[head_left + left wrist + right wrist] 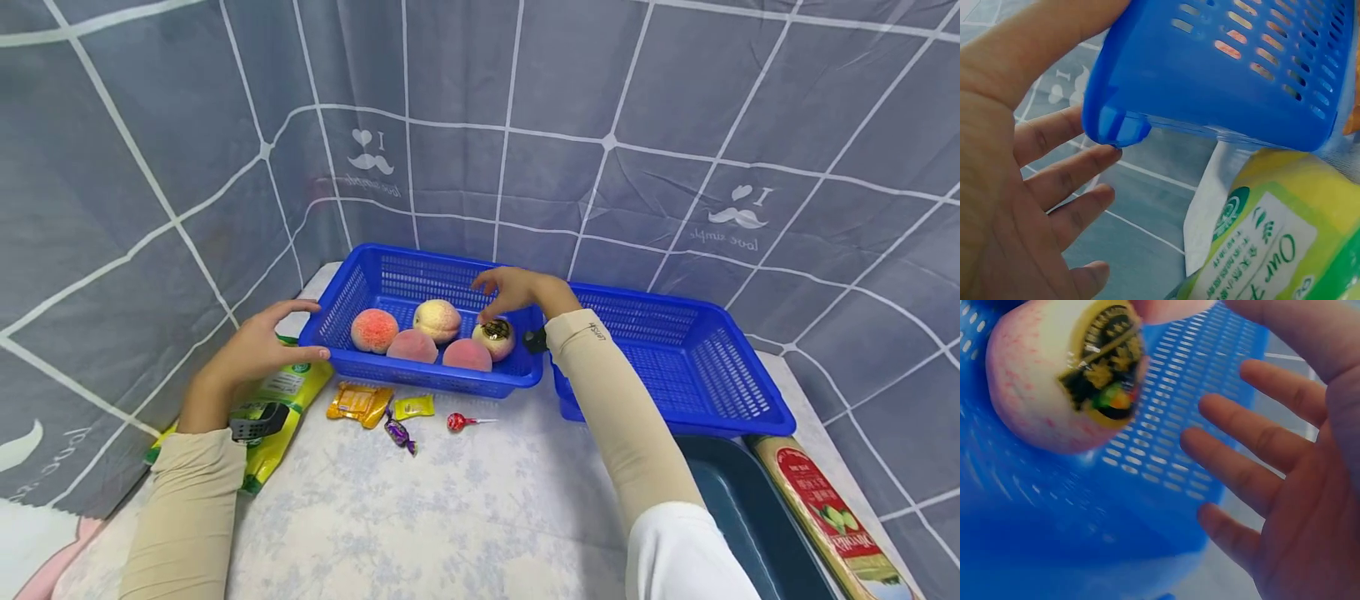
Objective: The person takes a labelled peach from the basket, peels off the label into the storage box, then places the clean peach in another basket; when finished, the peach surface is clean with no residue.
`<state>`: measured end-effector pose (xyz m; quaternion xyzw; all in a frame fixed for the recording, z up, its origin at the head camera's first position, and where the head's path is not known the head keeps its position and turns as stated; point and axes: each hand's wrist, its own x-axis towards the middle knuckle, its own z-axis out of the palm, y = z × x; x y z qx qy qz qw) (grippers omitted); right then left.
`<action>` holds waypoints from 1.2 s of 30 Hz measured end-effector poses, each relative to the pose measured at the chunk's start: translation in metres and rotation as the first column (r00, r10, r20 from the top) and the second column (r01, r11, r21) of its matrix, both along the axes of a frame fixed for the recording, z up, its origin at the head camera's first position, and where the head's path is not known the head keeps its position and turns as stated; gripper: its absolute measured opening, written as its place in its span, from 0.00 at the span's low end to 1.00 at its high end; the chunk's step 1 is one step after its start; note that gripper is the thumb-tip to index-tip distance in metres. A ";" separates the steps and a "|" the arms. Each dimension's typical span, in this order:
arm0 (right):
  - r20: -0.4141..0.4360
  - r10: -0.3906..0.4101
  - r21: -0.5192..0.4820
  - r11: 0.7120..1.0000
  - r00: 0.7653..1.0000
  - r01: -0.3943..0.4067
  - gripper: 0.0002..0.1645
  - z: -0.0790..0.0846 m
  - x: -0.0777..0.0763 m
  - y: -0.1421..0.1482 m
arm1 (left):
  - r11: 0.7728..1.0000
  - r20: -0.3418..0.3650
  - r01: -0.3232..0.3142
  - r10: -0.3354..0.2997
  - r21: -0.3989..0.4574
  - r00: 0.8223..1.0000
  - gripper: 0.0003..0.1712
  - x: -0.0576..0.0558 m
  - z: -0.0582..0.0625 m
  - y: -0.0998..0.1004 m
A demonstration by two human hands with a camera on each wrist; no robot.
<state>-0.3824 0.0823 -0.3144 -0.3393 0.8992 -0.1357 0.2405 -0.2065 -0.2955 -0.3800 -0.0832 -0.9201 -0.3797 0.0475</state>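
My left hand (258, 346) is at the left end of a blue plastic basket (435, 382), thumb and index finger spread about its corner and touching the rim. In the left wrist view, the other fingers (1075, 212) stand apart, nearly straight. Inside the basket lie several peaches, among them a pale one (437, 320) and a red-orange one (375, 331). Over the basket's right part hovers my right hand (517, 290), close above a peach with a black-and-gold sticker (1063, 381). Its fingers are spread and loosely bent, apart from that peach in the right wrist view.
A second blue basket (660, 367) stands to the right, with a dark tray (742, 508) and an olive-printed box (832, 517) before it. Wrapped sweets (360, 403) and a red lollipop (457, 422) lie in front. A yellow-green bag (281, 417) lies under the left wrist.
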 end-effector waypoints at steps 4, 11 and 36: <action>-0.003 0.014 0.100 0.995 1.000 -0.014 0.45 -0.009 0.003 0.001 | 1.000 -0.020 0.012 -0.012 0.001 1.000 0.40 -0.002 -0.002 0.001; -0.049 -0.003 0.230 0.973 0.999 0.015 0.42 -0.011 0.009 0.006 | 1.000 -0.018 0.004 -0.004 0.015 1.000 0.39 -0.003 0.000 -0.001; -0.245 -0.009 -0.051 0.999 0.969 -0.004 0.36 0.011 0.020 0.022 | 0.999 -0.004 0.004 -0.003 0.045 1.000 0.38 -0.005 -0.009 -0.006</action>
